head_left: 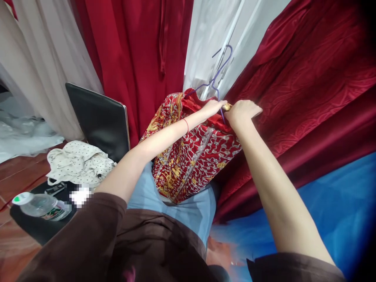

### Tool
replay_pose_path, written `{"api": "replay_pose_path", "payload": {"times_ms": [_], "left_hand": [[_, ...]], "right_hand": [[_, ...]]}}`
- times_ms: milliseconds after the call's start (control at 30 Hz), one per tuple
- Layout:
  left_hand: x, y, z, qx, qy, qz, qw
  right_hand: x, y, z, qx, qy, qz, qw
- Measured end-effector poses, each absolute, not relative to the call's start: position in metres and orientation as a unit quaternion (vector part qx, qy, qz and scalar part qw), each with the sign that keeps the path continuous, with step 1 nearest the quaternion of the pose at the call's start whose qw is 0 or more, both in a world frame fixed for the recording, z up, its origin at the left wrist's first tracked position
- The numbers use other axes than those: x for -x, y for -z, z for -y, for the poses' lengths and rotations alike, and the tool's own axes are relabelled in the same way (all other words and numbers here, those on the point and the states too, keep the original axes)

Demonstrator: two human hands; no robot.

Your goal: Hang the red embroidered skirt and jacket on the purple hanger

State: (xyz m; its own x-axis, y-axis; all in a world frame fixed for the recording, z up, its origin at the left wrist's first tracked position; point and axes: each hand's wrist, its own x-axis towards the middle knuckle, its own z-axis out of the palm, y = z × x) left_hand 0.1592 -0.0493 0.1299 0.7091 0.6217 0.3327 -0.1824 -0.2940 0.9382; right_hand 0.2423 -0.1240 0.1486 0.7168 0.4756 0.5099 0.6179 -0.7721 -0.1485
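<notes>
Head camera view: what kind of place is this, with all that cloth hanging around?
Probably a costume or bridal dress shop's fitting area. Long red curtains and white sheer drapes hang around, and both hands hold a red garment with gold embroidery on a purple wire hanger.

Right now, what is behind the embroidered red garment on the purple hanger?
Behind the embroidered red garment hang dark red curtains and a white sheer curtain. Below it, blue-grey trousers show. The purple hanger has its lower part covered by the garment and both hands.

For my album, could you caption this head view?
Both hands, left and right, fasten an embroidered red garment on a purple hanger.
</notes>
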Motion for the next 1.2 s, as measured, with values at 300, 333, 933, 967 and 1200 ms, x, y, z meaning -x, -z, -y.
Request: {"api": "replay_pose_path", "payload": {"times_ms": [300, 333, 933, 967, 1200], "left_hand": [[-0.157, -0.114, 0.054, -0.75, -0.359, -0.125, 0.542], [-0.153, -0.114, 0.053, -0.753, -0.358, -0.127, 0.536], [-0.13, -0.102, 0.071, -0.822, -0.487, -0.243, 0.169], [-0.128, -0.104, 0.07, -0.817, -0.506, -0.226, 0.161], [-0.138, -0.141, 0.057, -0.85, -0.435, 0.008, 0.297]], "right_hand": [[-0.273, -0.129, 0.145, 0.888, 0.01, 0.372, 0.271], [-0.271, -0.121, 0.153, 0.856, -0.015, 0.394, 0.335], [-0.264, -0.17, 0.22, 0.73, -0.231, 0.364, 0.531], [-0.263, -0.17, 0.219, 0.733, -0.232, 0.362, 0.527], [-0.249, -0.165, 0.228, 0.786, -0.144, 0.421, 0.43]]}}
